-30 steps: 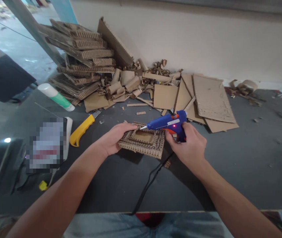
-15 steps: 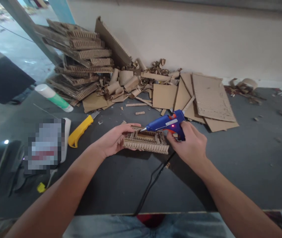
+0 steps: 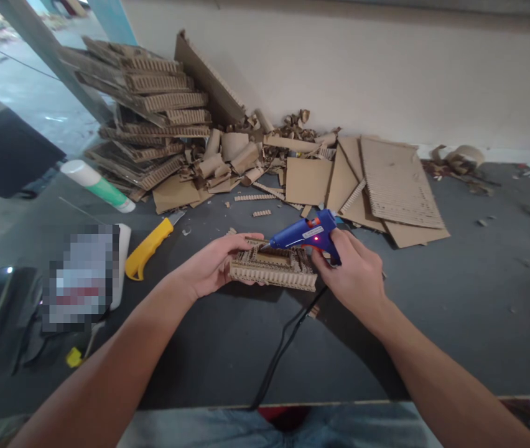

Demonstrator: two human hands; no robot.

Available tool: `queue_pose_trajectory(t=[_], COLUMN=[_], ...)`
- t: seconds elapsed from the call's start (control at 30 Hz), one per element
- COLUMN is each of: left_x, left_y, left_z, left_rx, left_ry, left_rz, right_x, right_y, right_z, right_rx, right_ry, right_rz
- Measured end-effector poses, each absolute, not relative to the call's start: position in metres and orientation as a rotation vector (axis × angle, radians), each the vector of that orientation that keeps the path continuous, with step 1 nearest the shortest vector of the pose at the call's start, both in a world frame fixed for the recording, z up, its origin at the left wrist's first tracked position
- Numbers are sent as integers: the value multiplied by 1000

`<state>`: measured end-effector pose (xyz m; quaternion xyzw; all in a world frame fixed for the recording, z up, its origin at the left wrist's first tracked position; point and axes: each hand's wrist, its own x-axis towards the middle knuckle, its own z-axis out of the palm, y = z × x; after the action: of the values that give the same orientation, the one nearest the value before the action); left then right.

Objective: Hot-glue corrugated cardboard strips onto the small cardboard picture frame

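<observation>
A small rectangular piece built of corrugated cardboard (image 3: 272, 278), with a recess in its top, is held just above the dark table. My left hand (image 3: 216, 264) grips its left end, thumb on top and fingers underneath. In my right hand (image 3: 351, 267) is a blue glue gun (image 3: 303, 233) with a small red light lit. Its nozzle points left and down at the far left part of the recess; whether the tip touches the cardboard cannot be made out. From the gun a black cord (image 3: 277, 354) runs down to the table's front edge.
A yellow cutter (image 3: 149, 250), a blurred-out device (image 3: 81, 277) and a white-green tube (image 3: 98, 185) lie left. Behind are stacked cardboard pieces (image 3: 167, 99), curled scraps (image 3: 232, 152) and flat sheets (image 3: 400, 180). A yellow bit (image 3: 73, 357) lies front left.
The glue gun and my right hand have moved slightly left, with the nozzle tip lower toward the recess. My left hand still holds the cardboard piece in nearly the same place.
</observation>
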<state>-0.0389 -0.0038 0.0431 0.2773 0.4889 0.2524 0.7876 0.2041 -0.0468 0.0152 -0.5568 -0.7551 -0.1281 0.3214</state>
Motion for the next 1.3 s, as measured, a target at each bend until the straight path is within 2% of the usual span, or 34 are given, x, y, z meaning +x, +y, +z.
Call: queue_pose_trajectory(t=[0.73,1.3], left_x=[-37,-36], left_y=[-4,-5], left_z=[46,47], left_rx=[609,638], left_ry=[1080,1083], left_rz=[540,538], right_x=[205,206], right_y=[-47,-49], right_z=[13,20], right_rx=[-1425,-1329], right_ry=[-2022,-2034], right_rz=[-331,-507])
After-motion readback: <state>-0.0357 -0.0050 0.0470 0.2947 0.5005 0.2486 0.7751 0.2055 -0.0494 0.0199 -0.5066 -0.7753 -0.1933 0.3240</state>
